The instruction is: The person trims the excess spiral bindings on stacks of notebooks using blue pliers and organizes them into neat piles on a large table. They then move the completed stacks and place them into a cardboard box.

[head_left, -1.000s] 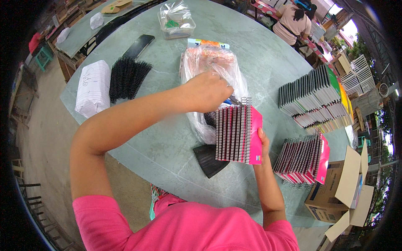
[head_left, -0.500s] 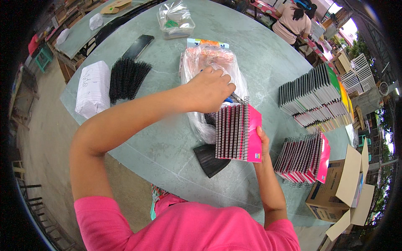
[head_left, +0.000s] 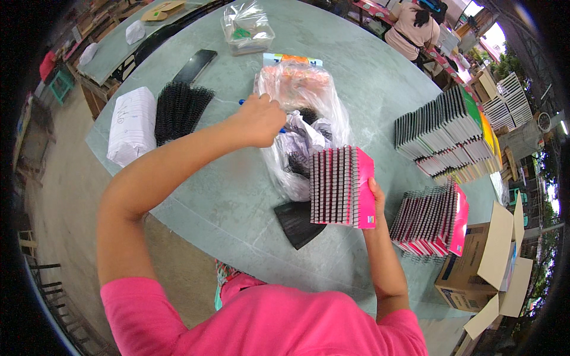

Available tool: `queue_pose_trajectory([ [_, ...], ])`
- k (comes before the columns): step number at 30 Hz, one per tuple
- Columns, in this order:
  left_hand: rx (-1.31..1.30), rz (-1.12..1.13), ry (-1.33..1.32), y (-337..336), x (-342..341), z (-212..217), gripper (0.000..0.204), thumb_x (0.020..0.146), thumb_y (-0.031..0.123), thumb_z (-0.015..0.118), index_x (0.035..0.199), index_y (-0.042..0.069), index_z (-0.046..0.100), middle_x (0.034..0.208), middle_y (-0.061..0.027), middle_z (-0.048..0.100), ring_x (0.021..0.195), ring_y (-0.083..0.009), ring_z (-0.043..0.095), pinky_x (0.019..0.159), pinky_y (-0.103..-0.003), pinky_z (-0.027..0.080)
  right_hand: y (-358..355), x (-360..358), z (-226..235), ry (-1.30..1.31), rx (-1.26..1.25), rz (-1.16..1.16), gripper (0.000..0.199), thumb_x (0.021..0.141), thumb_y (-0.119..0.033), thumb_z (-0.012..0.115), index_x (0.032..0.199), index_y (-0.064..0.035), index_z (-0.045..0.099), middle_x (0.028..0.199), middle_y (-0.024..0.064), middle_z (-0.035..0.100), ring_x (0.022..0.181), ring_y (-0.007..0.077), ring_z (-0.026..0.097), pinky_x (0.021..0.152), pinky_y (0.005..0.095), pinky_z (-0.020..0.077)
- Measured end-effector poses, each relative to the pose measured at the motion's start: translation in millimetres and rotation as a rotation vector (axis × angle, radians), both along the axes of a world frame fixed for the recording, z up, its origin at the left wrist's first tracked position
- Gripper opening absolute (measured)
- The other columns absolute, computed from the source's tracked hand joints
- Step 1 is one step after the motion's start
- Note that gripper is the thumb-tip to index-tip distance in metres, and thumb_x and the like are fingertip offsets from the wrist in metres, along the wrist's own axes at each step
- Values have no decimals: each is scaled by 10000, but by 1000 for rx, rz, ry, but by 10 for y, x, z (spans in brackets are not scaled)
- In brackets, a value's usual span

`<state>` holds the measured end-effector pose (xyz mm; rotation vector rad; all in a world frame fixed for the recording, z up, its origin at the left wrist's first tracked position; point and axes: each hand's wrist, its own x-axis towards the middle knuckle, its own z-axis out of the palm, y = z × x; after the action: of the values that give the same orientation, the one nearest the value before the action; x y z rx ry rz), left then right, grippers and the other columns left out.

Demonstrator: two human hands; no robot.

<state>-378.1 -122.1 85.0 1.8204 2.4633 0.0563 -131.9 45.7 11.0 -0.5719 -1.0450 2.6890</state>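
Gripping upright pink notebook stack (head_left: 341, 187), spirals leftward: right hand (head_left: 376, 196); left hand (head_left: 259, 120) fingers curled at plastic bag (head_left: 297, 118).

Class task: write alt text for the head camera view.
A person's right hand steadies an upright stack of pink spiral notebooks on a round green table, while the left hand reaches into a clear plastic bag behind it.

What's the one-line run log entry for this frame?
left hand: reaching into plastic bag | right hand: holding pink spiral notebook stack upright | surface: grey-green table
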Motion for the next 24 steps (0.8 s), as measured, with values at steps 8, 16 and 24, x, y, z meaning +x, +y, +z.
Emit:
queue_pose_trajectory([
  [8,-37,263,-1125,-98,332,136,350,808,321,519,883,-18,564,776,-177,592,736,-230,622,628,-355,502,-17,196,-314,312,-260,-292,638,759,-402,576,1218,16,428,1182,176,514,1050,289,529,928,432,405],
  [16,-271,61,-1905,-211,755,68,353,882,257,398,1047,-40,493,846,-148,591,752,-247,616,674,-360,510,-163,542,-292,493,-247,-128,639,752,-396,583,1216,17,430,1177,176,517,1043,290,534,921,433,411],
  [24,-348,25,-2129,-231,768,57,441,859,309,407,1083,-59,497,895,-201,601,812,-326,618,734,-411,498,-226,678,-297,525,-243,-78,640,745,-390,590,1213,18,433,1172,177,520,1035,290,539,914,434,417],
])
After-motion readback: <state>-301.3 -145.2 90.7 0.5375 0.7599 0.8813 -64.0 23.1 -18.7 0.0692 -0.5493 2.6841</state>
